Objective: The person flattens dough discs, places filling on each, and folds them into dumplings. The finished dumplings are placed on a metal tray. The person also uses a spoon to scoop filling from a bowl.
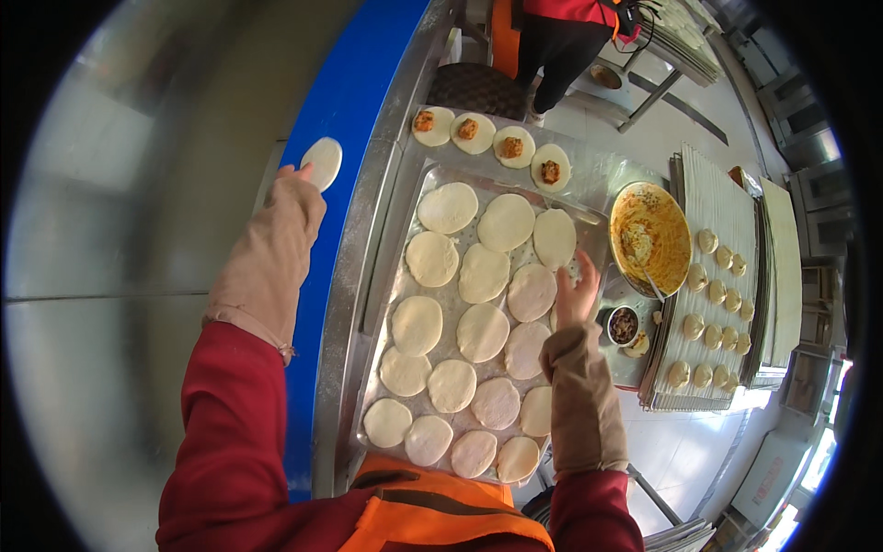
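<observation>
My left hand (296,172) is at the blue conveyor belt (345,90), its fingers on the near edge of a flat dough round (324,163); whether they pinch it is hard to tell. My right hand (579,288) has its fingers apart at the right side of a metal tray (441,168) covered with dough rounds, just below the round (554,239) at the tray's upper right. Nothing shows in its grasp. Beyond the tray, several dough rounds with orange-brown filling (511,147) lie in a row. Brown sleeve covers hide both wrists.
Right of the tray stand a large bowl of orange filling (650,238) with a spoon and a small metal cup of dark filling (623,326). Stacked racks (717,186) farther right carry several pleated buns (693,326). A co-worker (562,52) stands beyond the table.
</observation>
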`<state>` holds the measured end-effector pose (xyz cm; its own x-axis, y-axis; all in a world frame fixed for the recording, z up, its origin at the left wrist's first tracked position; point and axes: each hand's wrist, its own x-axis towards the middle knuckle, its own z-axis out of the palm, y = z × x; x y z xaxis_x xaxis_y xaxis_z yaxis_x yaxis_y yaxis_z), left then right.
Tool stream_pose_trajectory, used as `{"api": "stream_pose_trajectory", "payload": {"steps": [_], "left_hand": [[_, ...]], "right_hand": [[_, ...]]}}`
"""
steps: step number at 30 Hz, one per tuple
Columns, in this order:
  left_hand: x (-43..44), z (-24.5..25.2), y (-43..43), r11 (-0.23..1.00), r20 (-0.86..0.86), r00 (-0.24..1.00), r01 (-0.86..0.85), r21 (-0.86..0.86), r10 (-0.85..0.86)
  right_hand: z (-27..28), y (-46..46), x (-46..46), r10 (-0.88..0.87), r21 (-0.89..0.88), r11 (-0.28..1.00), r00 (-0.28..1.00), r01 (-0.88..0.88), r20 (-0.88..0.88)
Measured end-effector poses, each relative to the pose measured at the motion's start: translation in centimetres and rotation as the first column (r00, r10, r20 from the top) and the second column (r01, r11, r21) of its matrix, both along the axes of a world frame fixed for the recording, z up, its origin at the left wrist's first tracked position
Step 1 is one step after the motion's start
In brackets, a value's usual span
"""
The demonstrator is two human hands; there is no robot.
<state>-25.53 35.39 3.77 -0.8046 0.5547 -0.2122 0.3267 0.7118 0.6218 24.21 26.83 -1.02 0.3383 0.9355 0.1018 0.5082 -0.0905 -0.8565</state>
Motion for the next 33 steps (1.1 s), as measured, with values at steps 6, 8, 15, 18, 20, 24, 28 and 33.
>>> {"api": "stream_pose_trajectory", "payload": {"steps": [6, 8, 15, 18, 20, 24, 28, 33], "left_hand": [[-1.5, 1.9, -4.3, 0.993, 0.159, 0.986, 0.058, -0.108, -0.04], [-1.6, 2.2, -5.8, 0.988, 0.152, 0.978, 0.15, -0.048, -0.141], [12.6, 3.8, -12.6, 0.753, 0.414, 0.662, 0.372, 0.542, -0.625], [22.8, 3.8, -14.6, 0.834, 0.663, 0.507, 0.365, 0.413, -0.551], [27.9, 3.9, -14.6, 0.811, 0.702, 0.429, 0.434, 0.392, -0.569], [32.1, 4.7, -15.8, 0.837, 0.837, 0.213, 0.36, 0.411, -0.503], [30.1, 5.0, -19.1, 0.821, 0.835, 0.202, 0.403, 0.405, -0.512], [22.8, 3.0, -25.3, 0.89, 0.774, 0.46, 0.352, 0.291, -0.435]], "right_hand": [[2.0, -4.4, -1.7, 0.035, -0.083, 0.996, 0.999, -0.038, -0.031], [2.8, -5.2, -2.8, 0.085, -0.055, 0.995, 0.995, -0.087, -0.053], [7.2, -6.3, -7.1, 0.012, -0.268, 0.901, 0.636, -0.342, -0.772], [7.7, -6.1, -6.7, -0.241, -0.358, 0.813, 0.294, -0.459, -0.925], [7.0, -5.6, -5.6, -0.208, -0.342, 0.851, 0.344, -0.397, -0.916], [4.3, -2.0, -1.3, -0.091, -0.231, 0.969, 0.747, -0.086, -0.658], [2.0, 2.6, 2.9, 0.015, -0.02, 1.0, 0.998, -0.014, 0.055], [0.4, 3.7, 2.9, -0.109, 0.111, 0.992, 0.828, 0.057, 0.55]]}}
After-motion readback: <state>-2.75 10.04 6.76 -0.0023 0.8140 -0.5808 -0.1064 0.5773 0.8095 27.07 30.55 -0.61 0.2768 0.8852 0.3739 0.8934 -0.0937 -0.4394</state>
